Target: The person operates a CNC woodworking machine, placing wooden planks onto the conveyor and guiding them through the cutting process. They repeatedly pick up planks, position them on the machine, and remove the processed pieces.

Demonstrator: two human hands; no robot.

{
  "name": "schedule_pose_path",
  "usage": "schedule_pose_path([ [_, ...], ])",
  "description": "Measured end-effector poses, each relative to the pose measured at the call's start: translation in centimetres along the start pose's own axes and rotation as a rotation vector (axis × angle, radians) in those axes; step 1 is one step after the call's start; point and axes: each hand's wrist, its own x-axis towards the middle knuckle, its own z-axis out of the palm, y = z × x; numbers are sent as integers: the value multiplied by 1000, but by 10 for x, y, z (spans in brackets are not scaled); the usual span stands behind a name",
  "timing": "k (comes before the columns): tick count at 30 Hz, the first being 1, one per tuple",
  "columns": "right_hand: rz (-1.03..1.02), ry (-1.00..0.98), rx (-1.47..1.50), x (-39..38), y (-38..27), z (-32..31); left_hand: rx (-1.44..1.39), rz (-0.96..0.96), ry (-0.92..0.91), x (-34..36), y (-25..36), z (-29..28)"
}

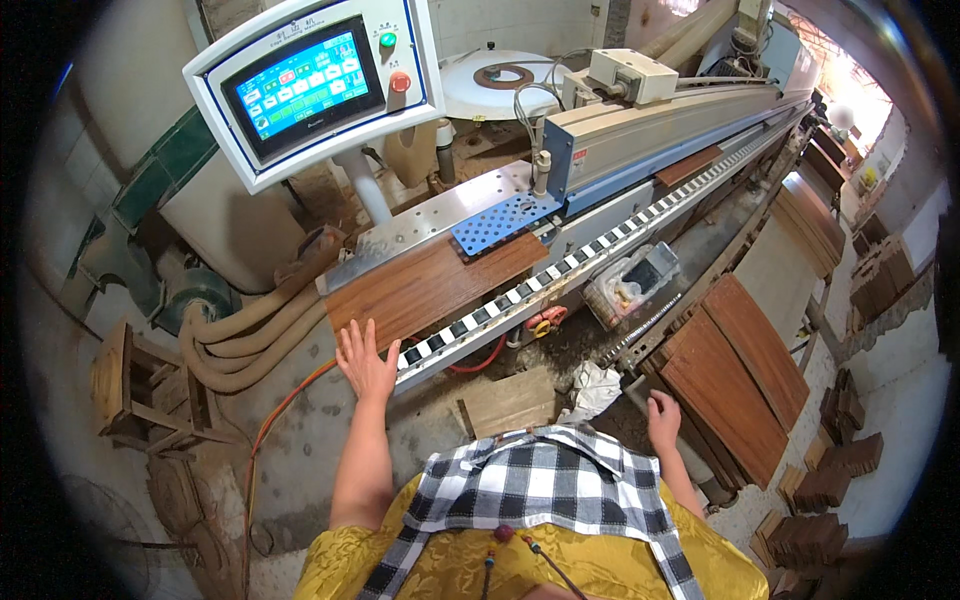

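Observation:
My left hand (367,360) lies open with spread fingers on the near left end of a reddish-brown wooden board (425,290). The board rests on the machine’s infeed table beside a roller track (500,310) of alternating black and white segments. A blue perforated plate (500,222) overhangs the board’s far right part. My right hand (663,420) is low at the right, fingers loosely bent and apart, with nothing visible in them, near a stack of wooden panels (718,395) on a rack.
A touchscreen control panel (300,85) stands above the board. The machine’s long beam (680,120) runs back rightward. Flexible hoses (240,360) and a wooden stool (135,385) are at left. A clear plastic container (630,280) lies below the track. More cut boards (830,535) are stacked at right.

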Motion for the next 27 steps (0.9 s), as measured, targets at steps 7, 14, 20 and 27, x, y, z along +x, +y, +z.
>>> schedule_pose_path([
  [7, 974, 542, 1272, 0, 80, -38, 6, -22, -35, -2, 0, -3],
  [14, 946, 411, 1301, -6, 88, -32, -16, -10, -79, 0, -2, -5],
  [20, 945, 360, 1285, -19, 41, -15, -102, -65, -120, -7, -21, -14],
  [27, 984, 439, 1331, -19, 51, -23, -183, -111, -90, -16, -50, -13],
])
